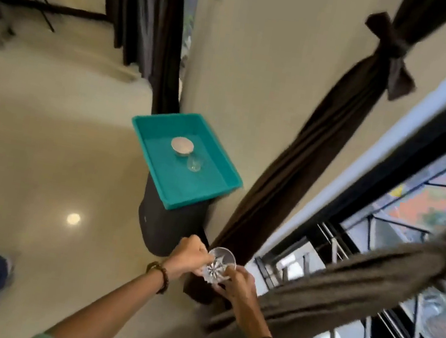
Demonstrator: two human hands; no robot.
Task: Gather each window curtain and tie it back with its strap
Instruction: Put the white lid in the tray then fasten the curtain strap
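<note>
Two curtains tied, one hanging loose, both hands occupied with a glass.

The dark brown curtain (324, 120) is hanging gathered, its strap (390, 49) knotted in a bow; a second bundle (358, 281) is lying across the window grille, while the far curtain (149, 13) is hanging untied beyond the teal tray (227, 169). The left hand (189, 253) and right hand (236, 283) are both closing around a cut-glass tumbler (218, 266), so the tying step seems paused; setting the glass down is probably needed next.
</note>
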